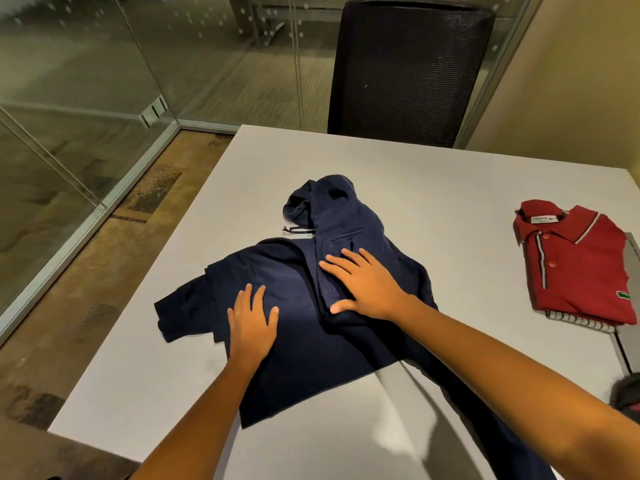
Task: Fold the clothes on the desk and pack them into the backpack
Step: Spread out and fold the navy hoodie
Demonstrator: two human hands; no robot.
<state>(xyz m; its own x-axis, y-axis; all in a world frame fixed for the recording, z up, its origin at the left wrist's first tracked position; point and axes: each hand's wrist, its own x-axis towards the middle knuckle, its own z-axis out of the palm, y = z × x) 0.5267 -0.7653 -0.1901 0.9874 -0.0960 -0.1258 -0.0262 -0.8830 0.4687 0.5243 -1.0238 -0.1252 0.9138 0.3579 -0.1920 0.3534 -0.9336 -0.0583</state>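
With both hands spread flat on the navy hoodie [311, 306] mid-tabletop [450, 188], left hand [252, 318] on the body, right hand [363, 284] on the folded-in sleeve, folding looks half done. Next: tuck hood, halve it. Backpack not visible.

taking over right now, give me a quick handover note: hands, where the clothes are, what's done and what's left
Hands: the left hand lies flat with straight fingers on the navy hoodie. The right hand presses flat on the strip folded over its middle. Neither hand grips anything.
Things: the hoodie is mid-desk, partly folded, with its hood bunched at the far end. The red polo shirt sits at the right edge of the desk on something striped. No backpack is clearly in view.
Done: the polo shirt is folded.
Left: finish folding the hoodie, then pack both into the backpack.
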